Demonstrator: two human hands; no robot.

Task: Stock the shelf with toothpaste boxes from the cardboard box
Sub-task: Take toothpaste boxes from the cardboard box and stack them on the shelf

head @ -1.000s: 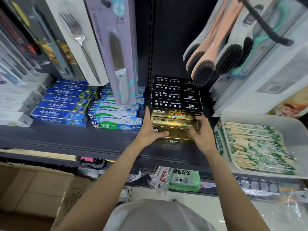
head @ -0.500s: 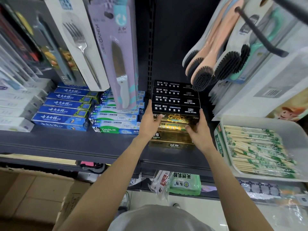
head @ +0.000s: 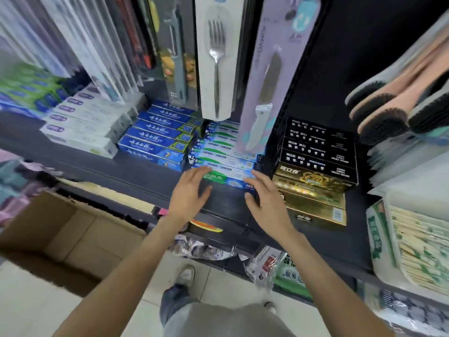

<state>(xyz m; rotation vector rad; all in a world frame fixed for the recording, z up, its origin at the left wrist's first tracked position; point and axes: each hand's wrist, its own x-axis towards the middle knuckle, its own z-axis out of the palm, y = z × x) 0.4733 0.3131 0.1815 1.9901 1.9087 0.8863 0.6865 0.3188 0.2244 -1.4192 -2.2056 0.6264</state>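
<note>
View from a head-worn camera, looking down at a dark store shelf [head: 121, 171] and the person's two bare arms reaching toward it.

At far left, low on the floor, an open cardboard box [head: 73, 234] sits below the shelf edge; its inside is in shadow and what it holds cannot be made out. Above it on the shelf lie rows of white toothpaste boxes [head: 80, 132], then a stepped row of blue toothpaste boxes [head: 155, 142]. Next comes a stack of white and green toothpaste boxes [head: 226, 164].

The left hand [head: 188, 195] hovers just in front of that white and green stack, fingers spread and relaxed, holding nothing. The right hand [head: 266, 200] is beside it, also spread and released, with nothing in it, its fingertips near the stack's right end.

Just right of the right hand stands a pile of gold toothpaste boxes [head: 313, 200] at the shelf's front, with black toothpaste boxes [head: 318, 147] stacked behind and above them.

Hanging above the shelf are a packaged fork [head: 216, 57] and a packaged knife [head: 269, 93]. At upper right hang brushes [head: 388, 110]. At far right a white tray [head: 388, 263] holds wrapped chopsticks [head: 422, 249].
</note>
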